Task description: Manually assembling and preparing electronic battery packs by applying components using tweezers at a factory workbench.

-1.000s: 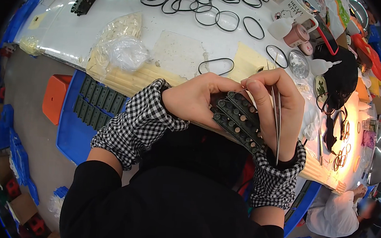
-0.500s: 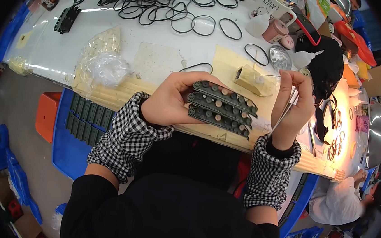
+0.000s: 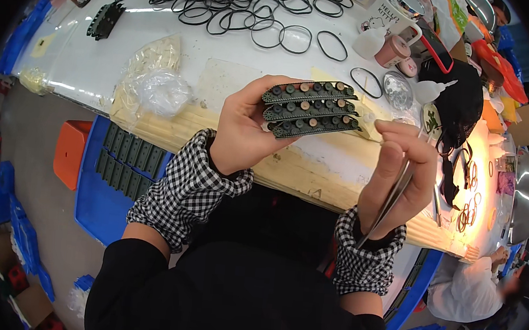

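Over the table's front edge, my left hand (image 3: 242,128) grips a stack of three dark green toy tank track units (image 3: 310,110). Rows of small round wheels, mostly dark with a few tan ones, show on their sides. To the right and a little lower, my right hand (image 3: 406,168) has its fingers closed around metal tweezers (image 3: 388,207), which slant down across the palm towards the wrist. The tweezers stand apart from the track units. Behind the units' right end sits a small yellowish block (image 3: 369,116), partly hidden.
Black rubber rings (image 3: 227,14) are heaped along the far side. A plastic bag (image 3: 158,90) lies left, with another track unit (image 3: 105,20) beyond it. Cups and bottles (image 3: 393,50) stand far right near a glowing lamp. A blue tray (image 3: 94,210) of green parts is below left.
My left hand has raised the track units away from me and tilted their right ends upward. My right hand has come lower and turned, so more of the tweezers shows.
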A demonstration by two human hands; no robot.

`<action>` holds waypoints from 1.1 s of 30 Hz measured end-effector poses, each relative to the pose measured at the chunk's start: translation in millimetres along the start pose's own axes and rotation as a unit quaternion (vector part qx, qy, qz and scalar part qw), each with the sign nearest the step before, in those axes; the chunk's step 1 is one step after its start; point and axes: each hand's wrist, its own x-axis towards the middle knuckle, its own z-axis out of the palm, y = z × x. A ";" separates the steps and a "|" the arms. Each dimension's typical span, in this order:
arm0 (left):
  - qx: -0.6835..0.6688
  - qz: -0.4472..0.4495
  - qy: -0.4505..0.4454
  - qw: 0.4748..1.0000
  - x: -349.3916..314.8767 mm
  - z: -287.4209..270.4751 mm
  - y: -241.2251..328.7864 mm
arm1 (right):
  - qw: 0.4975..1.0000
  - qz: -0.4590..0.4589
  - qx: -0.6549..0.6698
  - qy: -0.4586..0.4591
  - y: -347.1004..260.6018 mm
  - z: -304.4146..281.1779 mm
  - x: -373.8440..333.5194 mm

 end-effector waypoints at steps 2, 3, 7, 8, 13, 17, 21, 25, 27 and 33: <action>-0.011 0.001 -0.001 1.000 0.1 1.0 -0.1 | 0.997 -0.003 0.068 -0.033 -0.7 16.1 -6.5; -0.012 0.006 -0.002 1.000 0.4 1.5 -0.5 | 0.997 -0.001 0.074 -0.036 -0.5 22.7 -8.3; -0.010 -0.003 -0.002 1.000 0.1 1.3 0.8 | 0.997 0.010 0.066 -0.042 -1.2 36.5 -11.3; -0.013 -0.002 0.001 1.000 -0.4 0.8 0.2 | 0.997 0.008 0.058 -0.047 -1.4 37.7 -11.0; -0.010 0.015 0.007 1.000 0.3 0.9 -2.0 | 0.998 -0.004 0.040 -0.052 -3.0 39.3 -8.7; -0.023 0.018 0.014 0.999 -0.2 1.1 -5.8 | 0.998 -0.005 0.036 -0.050 -3.5 40.7 -9.1; -0.018 0.018 0.009 1.000 0.8 1.5 -3.6 | 0.998 -0.010 0.026 -0.053 -3.9 40.6 -8.5; -0.018 0.018 0.015 1.000 -0.3 1.3 -4.0 | 0.998 -0.007 0.029 -0.056 -4.6 41.3 -8.4; -0.019 0.021 0.014 0.999 -0.5 0.8 -4.9 | 0.998 -0.009 0.030 -0.057 -4.4 41.5 -8.6; -0.026 0.019 0.015 0.999 -0.6 2.2 -4.2 | 0.997 0.011 0.067 0.024 -1.5 30.9 -7.2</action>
